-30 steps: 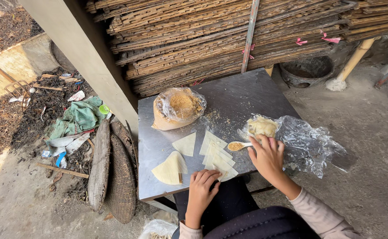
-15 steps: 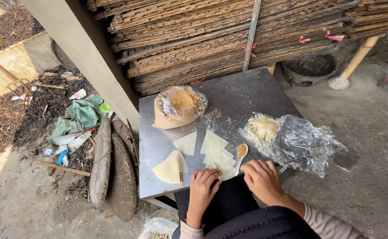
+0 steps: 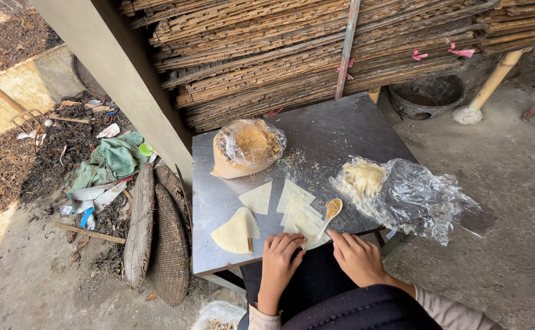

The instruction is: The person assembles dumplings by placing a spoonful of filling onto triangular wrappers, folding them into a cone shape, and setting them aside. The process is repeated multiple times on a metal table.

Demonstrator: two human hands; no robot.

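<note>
While the left hand lies flat, fingers together, pinning the near dough sheet to the metal table, the right hand pinches a spoon of brown filling, bowl poised over the sheet for depositing.

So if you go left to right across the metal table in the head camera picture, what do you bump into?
Folded dough stack → lone triangle wrapper → left hand → spoon of filling → right hand → crinkly clear bag.
</note>
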